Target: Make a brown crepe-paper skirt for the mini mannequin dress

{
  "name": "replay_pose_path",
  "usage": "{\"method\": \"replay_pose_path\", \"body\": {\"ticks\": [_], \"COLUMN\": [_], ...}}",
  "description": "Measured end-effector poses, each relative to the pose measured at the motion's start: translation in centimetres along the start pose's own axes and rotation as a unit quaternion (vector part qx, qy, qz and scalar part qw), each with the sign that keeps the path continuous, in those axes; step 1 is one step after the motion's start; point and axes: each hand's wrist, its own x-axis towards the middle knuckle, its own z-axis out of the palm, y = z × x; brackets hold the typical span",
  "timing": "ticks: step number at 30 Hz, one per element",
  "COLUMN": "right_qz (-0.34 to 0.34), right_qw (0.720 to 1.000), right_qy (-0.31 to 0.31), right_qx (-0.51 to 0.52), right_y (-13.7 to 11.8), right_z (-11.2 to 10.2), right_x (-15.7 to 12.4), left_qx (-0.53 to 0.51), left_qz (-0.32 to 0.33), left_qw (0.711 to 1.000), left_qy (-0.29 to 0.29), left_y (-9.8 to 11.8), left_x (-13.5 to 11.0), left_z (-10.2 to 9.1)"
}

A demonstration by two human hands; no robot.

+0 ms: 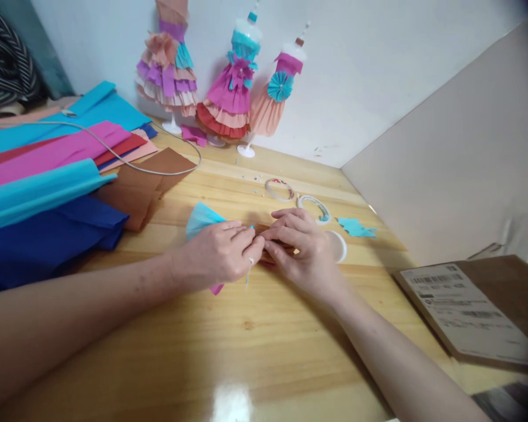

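My left hand (222,253) and my right hand (300,243) meet at the middle of the wooden table (255,346), both pinched closed. The left hand's fingers grip a fanned light-blue crepe paper piece (199,220) that sticks out behind the knuckles; a pink paper tip (217,289) shows under the hand and a thin thread hangs from the fingers. The right hand presses on a small brown-and-pink folded paper bundle (268,258), mostly hidden under both hands.
Crepe paper sheets (48,181) in blue, turquoise, magenta, red and brown lie at the left with a cable across them. Three paper-dressed mannequins (229,88) stand at the back wall. Tape rolls (313,206), a turquoise scrap (356,227) and a cardboard box (475,310) lie at the right.
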Motion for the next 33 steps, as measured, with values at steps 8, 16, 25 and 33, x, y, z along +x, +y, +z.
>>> {"method": "replay_pose_path", "body": {"ticks": [8,16,25,33], "right_qz": [0.004,0.058,0.056,0.116], "right_qw": [0.999,0.997,0.997,0.989], "right_qy": [0.021,0.021,0.019,0.032], "right_qx": [0.044,0.052,0.053,0.091], "right_y": [0.3,0.8,0.6,1.2], "right_z": [0.3,0.2,0.4,0.1], "right_x": [-0.2,-0.3,-0.2,-0.2], "left_qx": [0.042,0.026,0.041,0.049], "left_qz": [0.013,0.024,0.024,0.031], "left_qw": [0.998,0.999,0.999,0.998], "left_qy": [0.037,0.006,0.007,-0.003], "left_y": [0.4,0.2,0.3,0.2], "left_x": [0.0,-0.2,-0.1,-0.1], "left_z": [0.1,0.2,0.1,0.1]}}
